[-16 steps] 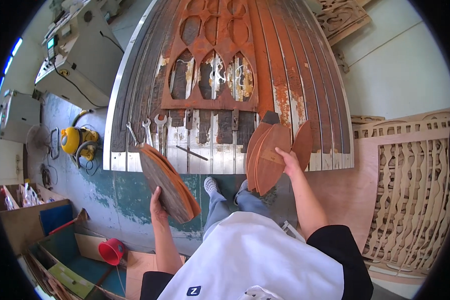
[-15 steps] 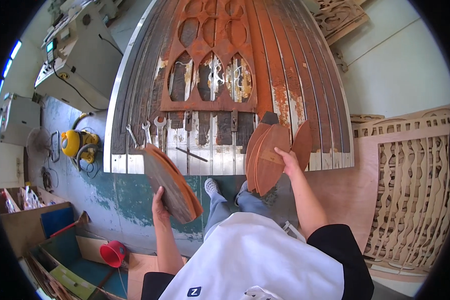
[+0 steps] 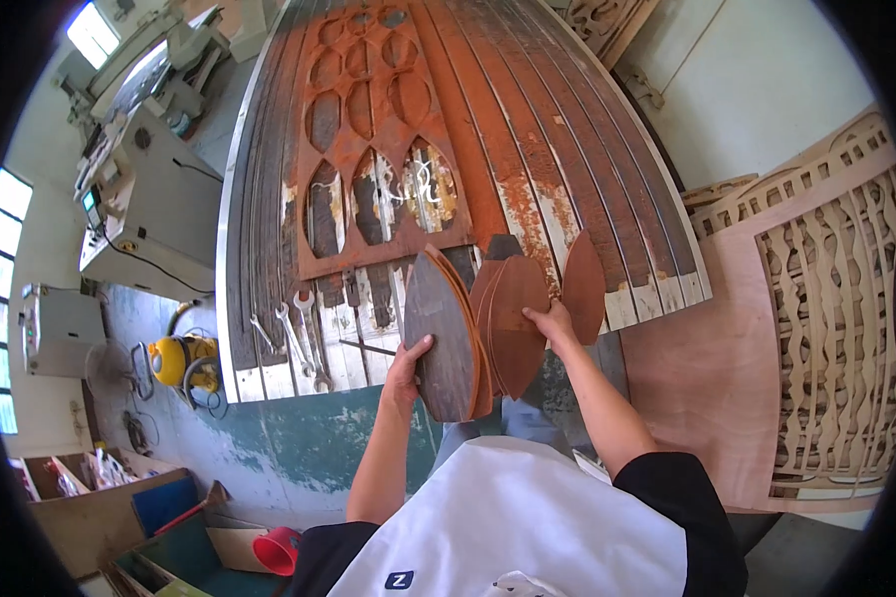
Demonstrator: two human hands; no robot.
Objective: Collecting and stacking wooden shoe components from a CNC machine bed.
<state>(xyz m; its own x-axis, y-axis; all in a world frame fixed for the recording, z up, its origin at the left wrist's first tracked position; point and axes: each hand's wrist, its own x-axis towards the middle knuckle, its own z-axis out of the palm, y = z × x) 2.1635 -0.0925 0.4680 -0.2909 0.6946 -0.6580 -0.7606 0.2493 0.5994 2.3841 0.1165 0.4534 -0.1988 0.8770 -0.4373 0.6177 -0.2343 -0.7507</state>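
My left hand (image 3: 406,370) grips a stack of pointed-oval wooden panels (image 3: 440,343), its top one dark grey and the edges reddish brown. Close beside it, my right hand (image 3: 553,326) has its thumb on a second stack of reddish-brown oval panels (image 3: 513,323), fingers hidden behind. The two stacks meet or overlap just over the table's front edge. Another oval panel (image 3: 583,289) lies to the right of my right hand. Farther off, a brown cut-out sheet (image 3: 383,244) with rows of oval openings rests on the slatted table (image 3: 577,189).
Several wrenches (image 3: 294,338) and a thin dark rod (image 3: 366,347) lie at the table's front left. A yellow vacuum cleaner (image 3: 172,360) and a machine cabinet (image 3: 149,214) stand to the left. On the right is a wooden panel with wavy cut-outs (image 3: 836,328). A red bucket (image 3: 278,550) sits lower left.
My left hand has carried its stack right and forward, up against the other stack. My right hand has shifted slightly left, still at its stack. The view has turned.
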